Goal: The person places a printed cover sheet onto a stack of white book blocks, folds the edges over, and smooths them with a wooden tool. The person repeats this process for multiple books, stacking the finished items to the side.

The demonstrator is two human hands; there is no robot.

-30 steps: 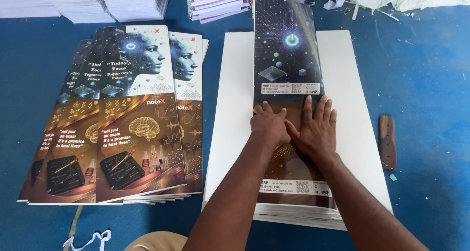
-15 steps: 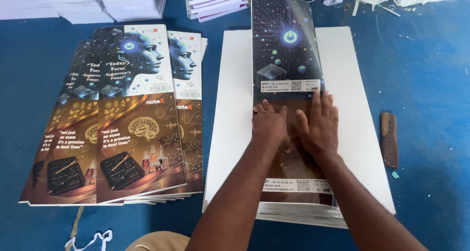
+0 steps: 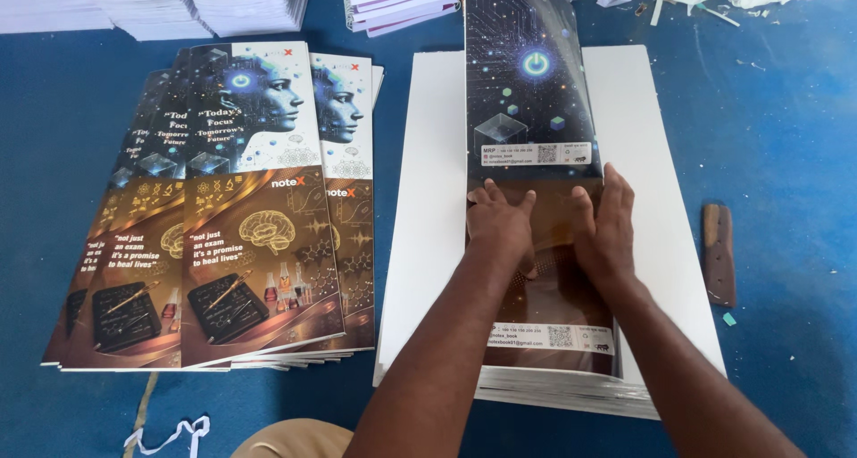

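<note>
Hands spread apart: left hand [image 3: 502, 221], right hand [image 3: 607, 226], one cover sheet [image 3: 528, 92].

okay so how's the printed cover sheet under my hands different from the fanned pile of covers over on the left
The cover sheet under the left hand and right hand lies alone on a white paper stack, pressed flat; the fanned covers overlap one another on the blue surface, untouched. The sheet shows label strips; the covers show a head and brain. Both are glossy, with a dark blue and a brown half.

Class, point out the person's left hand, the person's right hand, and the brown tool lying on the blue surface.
left hand [image 3: 502, 224], head view, back of the hand.
right hand [image 3: 607, 226], head view, back of the hand.
brown tool [image 3: 718, 254], head view, middle of its length.
</note>
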